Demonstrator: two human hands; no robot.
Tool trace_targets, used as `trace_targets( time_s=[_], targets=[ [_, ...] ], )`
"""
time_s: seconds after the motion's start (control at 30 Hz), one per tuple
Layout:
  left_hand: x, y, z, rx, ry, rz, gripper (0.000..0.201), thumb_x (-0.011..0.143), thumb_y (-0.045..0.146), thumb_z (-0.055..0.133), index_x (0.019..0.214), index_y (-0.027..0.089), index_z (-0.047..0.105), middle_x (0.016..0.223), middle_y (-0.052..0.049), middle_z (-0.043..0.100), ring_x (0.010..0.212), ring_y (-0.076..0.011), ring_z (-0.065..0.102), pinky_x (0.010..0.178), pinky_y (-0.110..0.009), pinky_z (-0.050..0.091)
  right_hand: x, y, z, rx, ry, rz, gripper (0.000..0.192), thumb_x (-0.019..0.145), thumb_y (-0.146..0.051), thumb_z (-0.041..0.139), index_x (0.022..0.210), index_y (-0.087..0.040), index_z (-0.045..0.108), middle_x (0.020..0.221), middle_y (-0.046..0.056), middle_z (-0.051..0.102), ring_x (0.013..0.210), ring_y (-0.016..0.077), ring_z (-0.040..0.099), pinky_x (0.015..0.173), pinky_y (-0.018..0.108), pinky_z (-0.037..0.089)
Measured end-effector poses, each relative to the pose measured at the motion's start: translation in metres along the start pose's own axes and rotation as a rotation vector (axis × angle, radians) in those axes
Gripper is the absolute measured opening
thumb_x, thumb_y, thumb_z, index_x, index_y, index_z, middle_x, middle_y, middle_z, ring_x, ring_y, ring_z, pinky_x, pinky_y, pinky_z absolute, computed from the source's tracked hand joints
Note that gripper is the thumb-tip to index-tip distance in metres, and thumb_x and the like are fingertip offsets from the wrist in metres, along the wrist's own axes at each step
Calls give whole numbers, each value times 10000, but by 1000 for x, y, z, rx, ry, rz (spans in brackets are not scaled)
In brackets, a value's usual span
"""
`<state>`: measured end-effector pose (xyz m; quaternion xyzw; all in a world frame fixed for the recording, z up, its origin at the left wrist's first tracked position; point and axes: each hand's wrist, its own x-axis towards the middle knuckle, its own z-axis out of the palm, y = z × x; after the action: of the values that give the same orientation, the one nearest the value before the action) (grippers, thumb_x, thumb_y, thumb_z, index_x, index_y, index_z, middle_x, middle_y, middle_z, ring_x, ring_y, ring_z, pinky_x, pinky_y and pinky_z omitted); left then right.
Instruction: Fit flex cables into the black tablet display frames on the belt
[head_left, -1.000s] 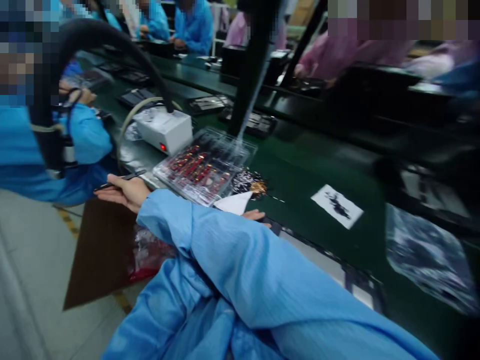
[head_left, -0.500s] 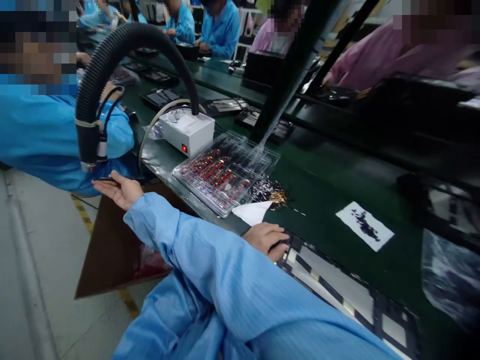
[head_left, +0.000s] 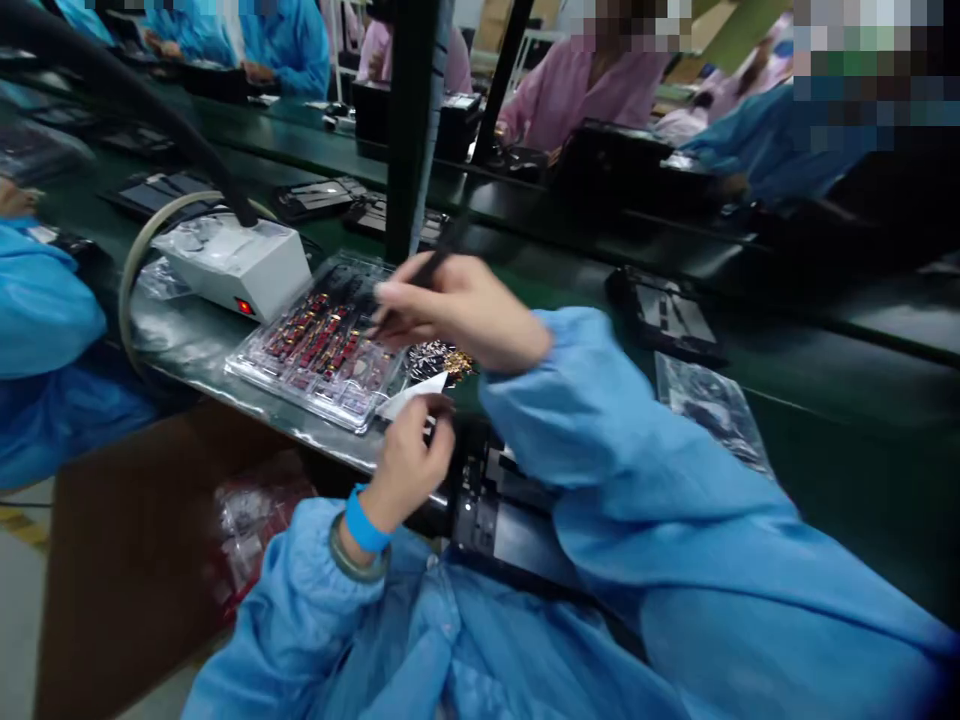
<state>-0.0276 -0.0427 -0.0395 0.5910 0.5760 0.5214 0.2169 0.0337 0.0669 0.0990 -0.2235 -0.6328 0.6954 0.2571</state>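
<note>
Two hands apart: right hand, swung in from left, is pinching dark tool, seemingly back in working reach of parts tray; left hand is curling beside dark frame, grip unreadable.

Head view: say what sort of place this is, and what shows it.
Probably an electronics assembly line: a clear tray of small red parts on a long green bench, and co-workers in pink or blue smocks beyond.
</note>
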Motion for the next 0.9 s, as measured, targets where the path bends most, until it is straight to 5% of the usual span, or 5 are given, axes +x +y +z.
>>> trace_targets(
  time_s=[0.13,0.3,0.47,0.6,0.9],
  targets=[
    [49,-3,-40,376,109,-16,209,865,266,533,1015,143,609,1087,-170,593,1124,-329,512,1023,-528,379,-66,2,-68,-148,289,45,404,652,-455,838,783,-159,597,709,41,717,678,175,724,655,308,628],
    [104,-19,-58,918,17,-276,413,840,286,580,1165,31,582,1192,-285,568,1160,-423,507,971,-555,415,-126,30,-95,-185,514,241,473,568,-531,863,722,-157,618,699,75,734,670,198,727,616,303,630],
    [121,-22,-55,939,-39,-317,481,825,232,549,1196,-74,565,1165,-313,603,1162,-417,534,1003,-551,406,-164,67,-105,-114,740,330,526,504,-586,852,718,-161,628,675,40,729,626,138,705,598,223,592],
    [122,-24,-54,923,41,-326,496,835,254,539,1210,-68,577,1162,-299,620,1214,-426,516,1041,-562,381,-183,92,-112,-64,900,292,551,493,-612,834,731,-161,626,657,27,713,603,133,696,580,226,567],
    [113,-24,-51,839,234,-232,428,867,313,479,1151,27,622,1321,-281,477,1331,-403,370,1092,-543,274,-190,108,-113,-212,907,246,469,648,-613,744,762,-173,630,632,16,690,603,143,683,596,254,536]
  ],
)
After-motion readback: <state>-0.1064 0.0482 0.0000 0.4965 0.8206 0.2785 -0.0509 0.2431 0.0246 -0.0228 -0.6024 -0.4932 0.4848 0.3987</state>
